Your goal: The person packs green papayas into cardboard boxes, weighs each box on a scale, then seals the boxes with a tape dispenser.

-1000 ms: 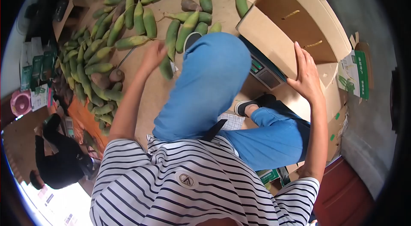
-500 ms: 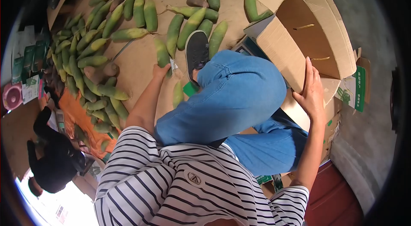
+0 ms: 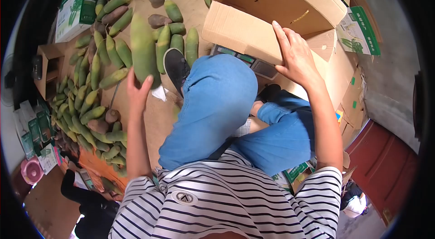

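My left hand (image 3: 137,92) grips the lower end of a long green radish (image 3: 143,42), which stands up above the cardboard floor and looks large in view. Its thumb and fingers are on either side of that end. My right hand (image 3: 297,55) holds the near wall of an open cardboard box (image 3: 242,26), thumb spread from the fingers at the edge. The box is tilted, and I see bare brown cardboard on the inner side facing me. Below it is a scale (image 3: 244,58) with a small display. White paper (image 3: 159,93) lies under the radish.
A pile of green radishes (image 3: 84,107) spreads over the left, with several more around my shoe (image 3: 176,69). A green and white carton (image 3: 77,10) stands at the upper left, another (image 3: 360,31) at the right wall. A person in black (image 3: 93,209) is at the lower left.
My left hand has lifted the green radish off the floor. The view has turned, so the box sits further up and left; my right hand has stayed on its wall.
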A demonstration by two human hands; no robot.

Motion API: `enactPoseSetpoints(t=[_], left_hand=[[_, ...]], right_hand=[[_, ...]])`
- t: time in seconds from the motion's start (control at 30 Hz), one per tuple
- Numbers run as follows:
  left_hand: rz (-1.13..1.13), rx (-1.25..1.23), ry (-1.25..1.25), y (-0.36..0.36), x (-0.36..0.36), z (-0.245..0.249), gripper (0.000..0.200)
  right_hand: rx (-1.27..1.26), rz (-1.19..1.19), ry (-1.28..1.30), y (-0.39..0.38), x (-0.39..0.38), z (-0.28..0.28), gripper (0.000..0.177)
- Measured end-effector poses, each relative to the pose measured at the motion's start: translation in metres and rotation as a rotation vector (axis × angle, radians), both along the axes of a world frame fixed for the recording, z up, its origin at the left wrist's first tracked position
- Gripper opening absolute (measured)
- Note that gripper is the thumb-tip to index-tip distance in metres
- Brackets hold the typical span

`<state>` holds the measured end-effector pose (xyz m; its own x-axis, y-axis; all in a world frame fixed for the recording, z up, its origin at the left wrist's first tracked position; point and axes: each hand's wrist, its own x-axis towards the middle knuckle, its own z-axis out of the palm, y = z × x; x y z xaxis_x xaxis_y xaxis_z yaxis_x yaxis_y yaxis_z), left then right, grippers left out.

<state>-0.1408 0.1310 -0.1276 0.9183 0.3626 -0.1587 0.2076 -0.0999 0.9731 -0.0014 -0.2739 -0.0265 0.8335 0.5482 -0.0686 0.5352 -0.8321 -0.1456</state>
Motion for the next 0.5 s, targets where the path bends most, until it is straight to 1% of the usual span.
enactPoseSetpoints(t=[0.03, 0.07, 0.1, 0.13, 0.17, 0.2, 0.23, 0.27, 0.3, 0.33, 0.37, 0.4, 0.43, 0.47, 0.5], left_hand=[[-0.113, 0.183, -0.125, -0.015, 0.027, 0.038, 0.060], [-0.165, 0.249, -0.203, -0.030, 0.052, 0.065, 0.064], [-0.233, 0.416, -0.340, -0.045, 0.076, 0.091, 0.062], [-0.304, 0.472, -0.435, -0.063, 0.100, 0.113, 0.061], [-0.404, 0.616, -0.638, -0.077, 0.129, 0.124, 0.060], [-0.466, 0.647, -0.675, -0.093, 0.150, 0.132, 0.059], [-0.582, 0.750, -0.662, -0.113, 0.170, 0.138, 0.044], [-0.597, 0.662, -0.761, -0.138, 0.185, 0.142, 0.040], [-0.758, 0.628, -0.660, -0.152, 0.205, 0.134, 0.049], [-0.916, 0.685, -0.505, -0.171, 0.236, 0.100, 0.058], [-0.885, 0.888, -0.476, -0.186, 0.246, 0.089, 0.058], [-0.895, 0.885, -0.382, -0.194, 0.244, 0.084, 0.056], [-0.852, 0.831, -0.409, -0.199, 0.243, 0.077, 0.056], [-0.739, 0.804, -0.524, -0.192, 0.243, 0.067, 0.054], [-0.633, 0.770, -0.637, -0.179, 0.229, 0.072, 0.052]], right_hand=[[-0.001, -0.002, -0.008, -0.001, 0.000, -0.001, 0.108], [0.001, 0.001, -0.014, -0.001, 0.000, -0.002, 0.108], [0.004, 0.008, -0.017, -0.001, -0.001, -0.003, 0.108], [0.004, 0.011, -0.012, -0.001, -0.001, -0.003, 0.107], [0.003, 0.016, -0.004, -0.002, -0.001, -0.002, 0.107], [0.002, 0.025, 0.006, -0.002, -0.001, -0.003, 0.107], [-0.021, 0.021, 0.007, -0.001, -0.001, -0.002, 0.107], [-0.041, 0.020, 0.007, -0.001, -0.001, -0.002, 0.108], [-0.060, 0.020, 0.008, -0.001, -0.002, -0.003, 0.108], [-0.068, 0.048, -0.022, -0.004, -0.002, -0.007, 0.109], [-0.051, 0.047, 0.004, -0.003, -0.001, -0.007, 0.110], [-0.032, 0.045, 0.021, -0.001, -0.002, -0.005, 0.110], [-0.014, 0.037, 0.036, 0.001, -0.001, -0.003, 0.111], [-0.012, 0.038, 0.037, 0.004, 0.000, -0.003, 0.111], [-0.009, 0.031, 0.041, 0.004, 0.000, -0.003, 0.111]])
